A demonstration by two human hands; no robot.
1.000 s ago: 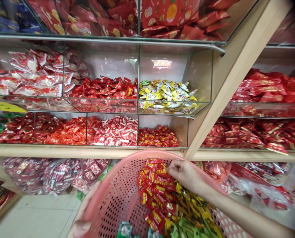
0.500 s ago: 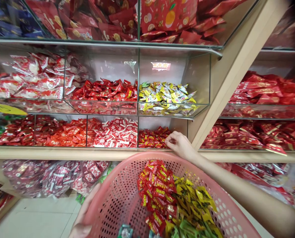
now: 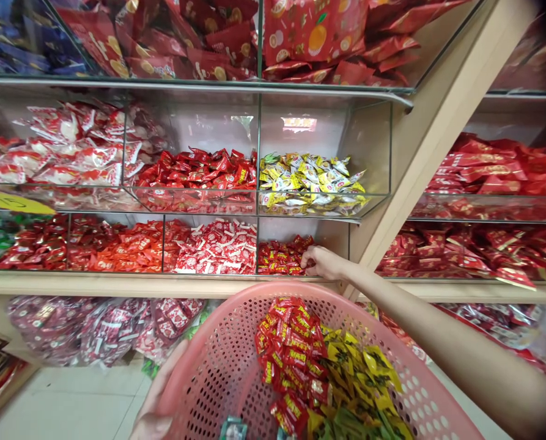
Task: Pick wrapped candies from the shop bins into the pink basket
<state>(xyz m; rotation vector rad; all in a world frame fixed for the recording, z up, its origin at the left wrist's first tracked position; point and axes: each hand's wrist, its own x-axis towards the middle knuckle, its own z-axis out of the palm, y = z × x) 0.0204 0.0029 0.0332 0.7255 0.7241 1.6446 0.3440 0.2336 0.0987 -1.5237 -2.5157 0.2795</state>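
Note:
My left hand (image 3: 157, 400) grips the left rim of a pink perforated plastic basket (image 3: 203, 342), fingers outside it. Inside the basket lie red wrapped candies with yellow lettering (image 3: 293, 348), yellow-green wrapped candies (image 3: 364, 373) and a few small teal packets (image 3: 233, 429) near the bottom. My right hand (image 3: 323, 263) reaches over the basket's far rim into a low shelf bin. Its fingers are curled down among the red and yellow wrapped candies (image 3: 279, 258) there. Whatever sits between the fingertips is hidden.
Beside that bin are red-and-white candies (image 3: 217, 247) and orange-red candies (image 3: 137, 244) behind clear dividers. A clear bin of yellow-and-white candies (image 3: 312, 180) juts out above my right hand. A slanted wooden post (image 3: 431, 153) stands at the right; bagged candies (image 3: 117, 330) lie under the shelf.
My right hand has shifted slightly left and lower into the candies, its fingers more curled. My forearm has swung up a little. The basket stays nearly in place.

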